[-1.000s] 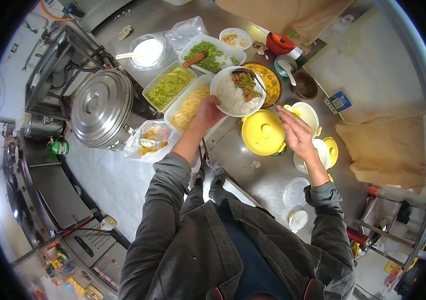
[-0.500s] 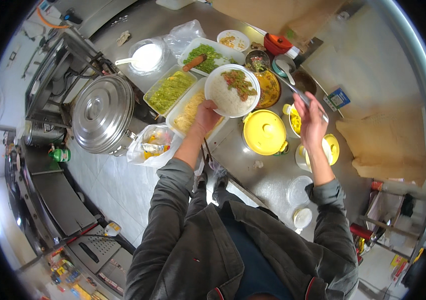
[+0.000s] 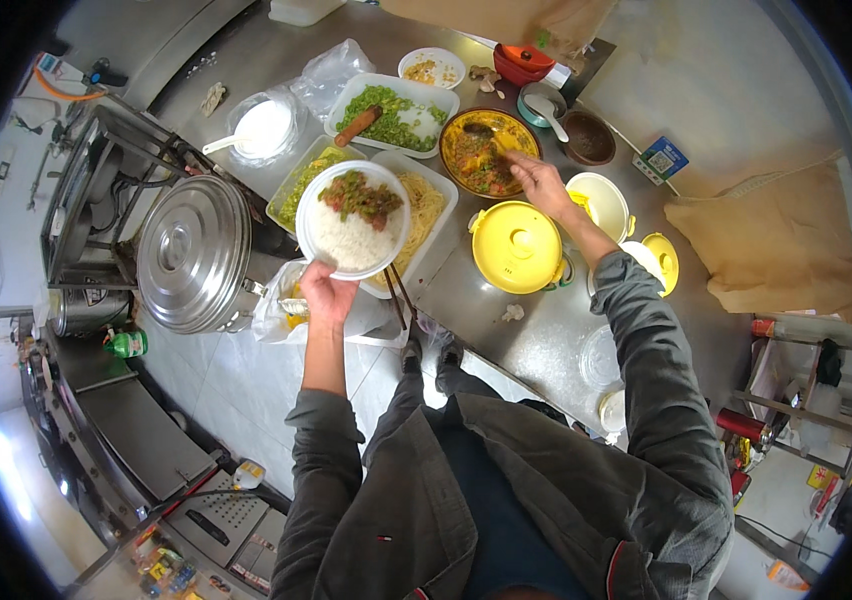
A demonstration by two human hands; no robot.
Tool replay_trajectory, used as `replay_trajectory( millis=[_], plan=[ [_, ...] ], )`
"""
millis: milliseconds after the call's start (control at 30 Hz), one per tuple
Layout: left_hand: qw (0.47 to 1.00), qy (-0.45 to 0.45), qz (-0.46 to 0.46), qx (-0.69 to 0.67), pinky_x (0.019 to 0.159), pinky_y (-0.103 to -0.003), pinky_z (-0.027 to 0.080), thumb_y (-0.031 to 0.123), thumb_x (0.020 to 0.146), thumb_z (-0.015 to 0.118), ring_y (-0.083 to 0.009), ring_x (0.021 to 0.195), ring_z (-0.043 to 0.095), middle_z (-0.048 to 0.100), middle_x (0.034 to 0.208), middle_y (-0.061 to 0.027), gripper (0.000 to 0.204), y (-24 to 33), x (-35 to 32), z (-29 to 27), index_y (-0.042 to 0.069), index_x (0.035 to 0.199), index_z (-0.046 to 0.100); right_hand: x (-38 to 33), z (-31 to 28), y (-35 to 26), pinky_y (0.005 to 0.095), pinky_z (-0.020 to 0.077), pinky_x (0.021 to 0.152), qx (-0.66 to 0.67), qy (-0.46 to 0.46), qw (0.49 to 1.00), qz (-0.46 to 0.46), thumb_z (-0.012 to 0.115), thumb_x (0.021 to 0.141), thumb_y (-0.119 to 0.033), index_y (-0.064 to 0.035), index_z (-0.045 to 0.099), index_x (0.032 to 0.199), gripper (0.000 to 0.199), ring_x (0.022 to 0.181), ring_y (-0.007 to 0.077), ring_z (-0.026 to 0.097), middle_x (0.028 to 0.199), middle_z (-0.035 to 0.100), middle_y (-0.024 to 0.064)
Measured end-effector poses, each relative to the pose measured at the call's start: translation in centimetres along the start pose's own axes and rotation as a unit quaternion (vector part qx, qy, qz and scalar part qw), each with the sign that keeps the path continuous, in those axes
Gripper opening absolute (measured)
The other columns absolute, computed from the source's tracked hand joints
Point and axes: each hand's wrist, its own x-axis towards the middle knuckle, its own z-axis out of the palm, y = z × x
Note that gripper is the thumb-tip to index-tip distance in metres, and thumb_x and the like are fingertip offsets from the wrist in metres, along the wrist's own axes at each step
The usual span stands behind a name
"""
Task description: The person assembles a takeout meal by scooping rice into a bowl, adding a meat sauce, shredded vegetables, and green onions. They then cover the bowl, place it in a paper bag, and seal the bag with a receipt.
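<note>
The left hand (image 3: 324,292) grips a white bowl of rice (image 3: 353,220) from below; the right hand (image 3: 538,183), fingers pinched apparently on a spoon handle, reaches into the yellow dish (image 3: 489,150).

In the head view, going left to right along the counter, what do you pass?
Steel pot lid → bowl of rice held up by the left hand → yellow lidded pot → right hand → brown paper bag.

The left hand (image 3: 324,293) holds up a white bowl (image 3: 353,220) of rice topped with a dark green-and-red dish. At two o'clock from it, the right hand (image 3: 538,183) grips a spoon (image 3: 484,135) over the yellow bowl of stew (image 3: 491,152). A lidded yellow pot (image 3: 517,245) sits at six o'clock from that hand.
</note>
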Motion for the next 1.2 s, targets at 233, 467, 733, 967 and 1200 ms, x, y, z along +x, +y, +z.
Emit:
replay_trajectory(
  millis=[233, 467, 733, 967, 1200],
  plan=[
    [0.999, 0.034, 0.008, -0.030, 0.110, -0.054, 0.042, 0.012, 0.066, 0.055, -0.0361, 0.132, 0.050, 0.054, 0.143, -0.0156, 0.078, -0.4, -4.8, -3.3, 0.003, 0.143, 0.046, -1.4, -3.7, -0.2, 0.0401, 0.0493, 0.099, -0.016, -0.025, 0.999, 0.039, 0.054, 0.101, -0.020, 0.0032, 0.062, 0.126, 0.035, 0.113, 0.0388, 0.064, 0.122, 0.065, 0.0254],
    [0.999, 0.033, 0.011, -0.035, 0.114, -0.052, 0.038, 0.012, 0.064, 0.054, -0.0352, 0.134, 0.049, 0.054, 0.143, -0.0162, 0.080, -0.3, -7.4, -2.9, 0.000, 0.143, 0.045, -1.4, 0.1, -0.9, 0.0417, 0.0524, 0.092, 0.013, -0.015, 0.989, 0.144, 0.054, 0.101, -0.022, 0.0044, 0.060, 0.127, 0.038, 0.105, 0.0394, 0.068, 0.115, 0.065, 0.0307],
    [0.999, 0.028, 0.026, -0.033, 0.115, -0.048, 0.038, 0.012, 0.064, 0.054, -0.0346, 0.133, 0.050, 0.053, 0.143, -0.0164, 0.082, -0.4, -8.9, -3.2, -0.002, 0.144, 0.043, 0.3, 2.7, -3.1, 0.0348, 0.0613, 0.084, 0.413, 0.209, 0.792, 0.397, 0.045, 0.103, -0.014, 0.0164, 0.050, 0.121, 0.035, 0.097, 0.0318, 0.071, 0.112, 0.065, 0.0250],
    [0.998, 0.034, 0.029, -0.033, 0.113, -0.049, 0.040, 0.012, 0.065, 0.055, -0.0348, 0.132, 0.051, 0.054, 0.142, -0.0164, 0.080, -0.4, -8.7, -2.4, -0.001, 0.144, 0.043, 0.6, 3.1, -1.1, 0.0438, 0.0604, 0.091, 0.601, 0.307, 0.582, 0.454, 0.037, 0.100, -0.002, 0.0176, 0.045, 0.116, 0.026, 0.103, 0.0412, 0.065, 0.115, 0.056, 0.0310],
    [0.999, 0.033, 0.012, -0.025, 0.111, -0.051, 0.041, 0.012, 0.067, 0.055, -0.0335, 0.132, 0.051, 0.054, 0.142, -0.0148, 0.076, -0.7, -6.1, -1.1, 0.003, 0.142, 0.047, 0.4, 3.4, 1.9, 0.0449, 0.0563, 0.099, 0.655, 0.283, 0.544, 0.442, 0.033, 0.101, -0.003, 0.0157, 0.042, 0.118, 0.027, 0.110, 0.0416, 0.060, 0.115, 0.053, 0.0280]
  ],
)
